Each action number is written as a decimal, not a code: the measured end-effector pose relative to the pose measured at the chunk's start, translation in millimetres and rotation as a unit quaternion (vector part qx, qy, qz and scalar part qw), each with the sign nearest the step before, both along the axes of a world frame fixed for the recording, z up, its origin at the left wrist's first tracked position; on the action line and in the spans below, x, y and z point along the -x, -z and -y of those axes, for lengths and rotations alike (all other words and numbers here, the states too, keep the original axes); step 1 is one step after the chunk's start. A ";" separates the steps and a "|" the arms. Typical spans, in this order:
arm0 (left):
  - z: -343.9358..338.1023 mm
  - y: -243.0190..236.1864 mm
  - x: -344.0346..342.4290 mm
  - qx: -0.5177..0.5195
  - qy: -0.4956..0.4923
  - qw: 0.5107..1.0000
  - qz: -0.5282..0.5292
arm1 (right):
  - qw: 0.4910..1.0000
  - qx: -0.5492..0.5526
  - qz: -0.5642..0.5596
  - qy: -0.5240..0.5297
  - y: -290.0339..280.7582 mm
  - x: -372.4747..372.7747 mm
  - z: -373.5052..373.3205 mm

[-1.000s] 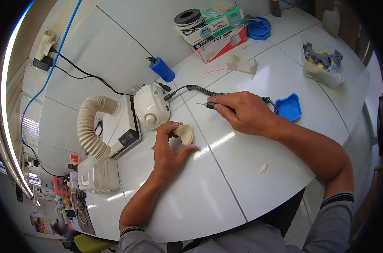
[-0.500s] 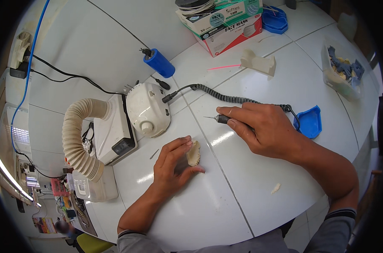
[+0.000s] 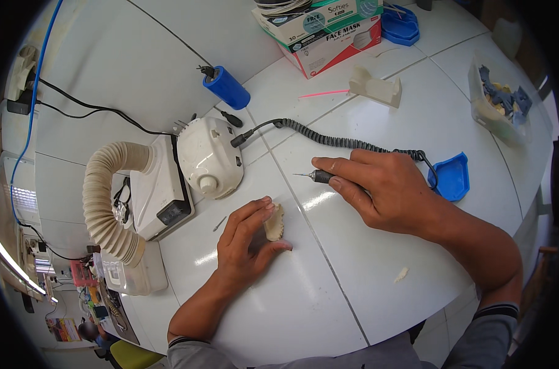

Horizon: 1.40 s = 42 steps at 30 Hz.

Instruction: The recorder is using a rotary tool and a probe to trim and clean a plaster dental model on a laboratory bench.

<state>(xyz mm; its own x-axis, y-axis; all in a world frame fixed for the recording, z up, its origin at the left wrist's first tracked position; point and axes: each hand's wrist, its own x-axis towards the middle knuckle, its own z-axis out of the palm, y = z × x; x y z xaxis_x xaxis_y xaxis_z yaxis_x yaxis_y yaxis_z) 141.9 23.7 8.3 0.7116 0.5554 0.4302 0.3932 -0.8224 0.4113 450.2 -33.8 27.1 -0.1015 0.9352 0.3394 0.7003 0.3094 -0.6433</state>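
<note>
Two items are held: left grip pinches the cream toothed piece, apparently just above the tabletop; right grip pinches the handpiece. Slack left finger pressure could let the piece slip.

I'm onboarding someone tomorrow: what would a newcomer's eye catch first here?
Probably the thick ribbed hose arching at the left. Then, near the middle, the left hand holding a cream toothed cast, and, to its right, the right hand holding a slim-tipped handpiece.
</note>
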 end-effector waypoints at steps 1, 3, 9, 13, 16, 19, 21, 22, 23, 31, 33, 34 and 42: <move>-0.2 0.8 1.0 -0.008 -0.003 1.000 -0.007 | 1.000 0.000 0.003 -0.001 0.5 0.2 0.1; -0.5 0.3 0.7 -0.005 -0.003 1.000 -0.004 | 1.000 0.001 0.007 -0.001 -0.2 -0.8 0.5; -2.6 1.3 2.1 0.006 0.000 1.000 0.001 | 1.000 0.006 0.026 -0.014 -0.9 -2.0 0.7; -4.7 8.3 9.3 0.054 0.001 0.997 0.050 | 1.000 0.002 0.011 -0.002 0.5 0.0 0.4; -4.7 8.8 10.4 0.077 0.008 0.996 0.039 | 1.000 0.005 0.010 -0.003 0.1 -0.5 0.1; -2.4 8.7 10.9 0.064 0.020 0.997 0.041 | 1.000 0.010 0.013 -0.004 -0.4 -1.2 0.4; -2.1 6.0 7.8 0.056 0.013 0.998 0.037 | 1.000 0.012 0.016 -0.004 -0.7 -1.1 0.9; -2.0 5.5 6.7 0.046 0.006 0.998 0.033 | 1.000 0.012 0.018 -0.004 -0.8 -1.3 1.1; -2.3 7.6 7.7 0.045 0.005 0.998 0.033 | 1.000 0.012 0.019 -0.005 -1.0 -1.4 0.9; -3.9 7.4 9.5 0.213 0.005 0.967 0.140 | 1.000 -0.007 0.022 -0.018 -0.9 -2.5 1.2; -2.9 3.9 7.5 0.216 0.002 0.967 0.136 | 1.000 -0.017 0.016 -0.021 0.1 -2.1 0.7; -2.9 2.8 6.6 0.220 0.000 0.967 0.132 | 1.000 -0.013 0.017 -0.020 0.1 -2.1 0.7; -3.3 0.8 11.6 0.235 -0.016 0.968 0.088 | 1.000 -0.017 0.015 -0.015 0.9 0.1 -1.3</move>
<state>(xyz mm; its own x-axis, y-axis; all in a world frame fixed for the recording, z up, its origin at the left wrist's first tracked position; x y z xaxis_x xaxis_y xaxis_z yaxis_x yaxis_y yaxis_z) 130.3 27.1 7.6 0.6292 0.7400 0.2379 0.3058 -0.5170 0.7995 450.2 -32.5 26.2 -0.1398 0.9195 0.3674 0.7095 0.3518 -0.6106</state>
